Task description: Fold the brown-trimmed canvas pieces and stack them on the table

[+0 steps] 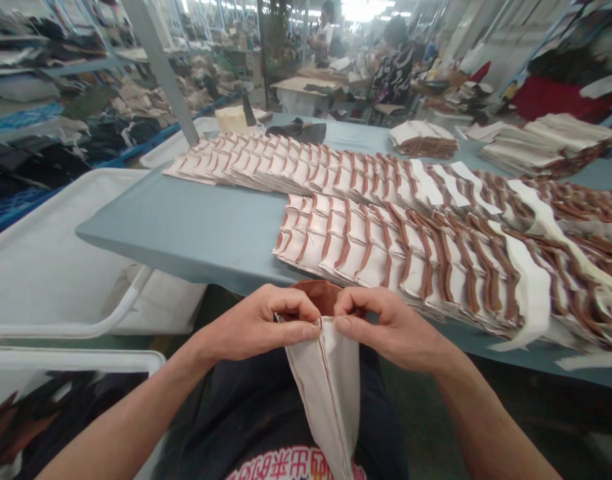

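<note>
A white fabric piece (pixel 326 393) with a brown layer showing at its top hangs in front of my dark shirt, a seam running down its middle. My left hand (pixel 266 323) pinches its top edge just left of the seam. On the other side of the seam, my right hand (pixel 386 327) pinches the same edge between thumb and fingers. The two hands are close together at the near edge of the blue-grey table (pixel 186 233). Beyond them lies a long overlapping row of white and brown pieces (pixel 356 240), with a second row (pixel 256 160) behind it.
White strips (pixel 531 293) lie across the rows at right. More stacks (pixel 421 139) sit at the table's far side, near a dark cloth (pixel 299 130). White bins (pixel 61 267) stand at left, beside a slanted metal post (pixel 161 67). Two people are in the background.
</note>
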Demonstrator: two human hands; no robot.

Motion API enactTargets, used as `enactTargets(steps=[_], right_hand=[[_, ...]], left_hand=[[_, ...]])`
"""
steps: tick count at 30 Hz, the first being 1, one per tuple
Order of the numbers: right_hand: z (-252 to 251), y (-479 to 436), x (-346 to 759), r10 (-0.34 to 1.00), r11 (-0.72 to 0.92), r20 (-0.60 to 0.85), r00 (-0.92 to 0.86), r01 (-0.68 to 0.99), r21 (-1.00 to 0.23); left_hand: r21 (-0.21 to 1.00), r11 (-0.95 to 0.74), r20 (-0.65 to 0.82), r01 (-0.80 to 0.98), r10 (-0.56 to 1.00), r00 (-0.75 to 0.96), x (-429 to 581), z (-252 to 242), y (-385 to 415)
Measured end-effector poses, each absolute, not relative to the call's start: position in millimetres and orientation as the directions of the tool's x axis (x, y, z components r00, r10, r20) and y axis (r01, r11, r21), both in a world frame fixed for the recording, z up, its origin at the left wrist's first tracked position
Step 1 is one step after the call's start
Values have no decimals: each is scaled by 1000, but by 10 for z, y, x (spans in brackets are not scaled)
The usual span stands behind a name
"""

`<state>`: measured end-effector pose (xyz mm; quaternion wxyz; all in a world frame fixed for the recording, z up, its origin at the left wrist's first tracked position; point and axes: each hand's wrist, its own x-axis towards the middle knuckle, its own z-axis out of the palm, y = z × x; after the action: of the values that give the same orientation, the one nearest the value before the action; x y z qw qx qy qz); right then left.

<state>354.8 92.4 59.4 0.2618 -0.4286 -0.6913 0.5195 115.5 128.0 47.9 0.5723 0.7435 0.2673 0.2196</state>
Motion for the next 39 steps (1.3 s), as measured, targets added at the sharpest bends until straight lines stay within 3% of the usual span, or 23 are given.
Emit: enactTargets(steps=[4,8,16,19,23,27,36,39], right_hand=[[469,942,3522,857,60,-103,-504,297,-953],[404,928,3460,845,60,-93,-526,266,-962],[576,813,3282,875,240,27,-483,384,-892],[536,841,3252,845,152,-34,-533,301,-941],[387,898,3248,795,-60,-114,-596,110,-992],[291,896,3243,783,-92,-96,-614,38,-995],[363,905,3186,832,99,-93,-547,311,-945],[369,942,3189,827,74,-130,-547,335,-939]], left_hand=[[982,-112,-47,149,621,783,1127,452,1288],[982,-125,-43,145,594,803,1112,515,1246],[964,-195,-8,179,654,756,1082,638,1093],[970,-191,13,149,657,754,1061,587,1063],[995,-64,-18,81,668,744,1044,455,1039],[999,16,-39,38,673,739,1018,355,1032],[981,6,-146,194,679,720,963,389,1109],[983,8,-142,181,654,743,935,383,1149]])
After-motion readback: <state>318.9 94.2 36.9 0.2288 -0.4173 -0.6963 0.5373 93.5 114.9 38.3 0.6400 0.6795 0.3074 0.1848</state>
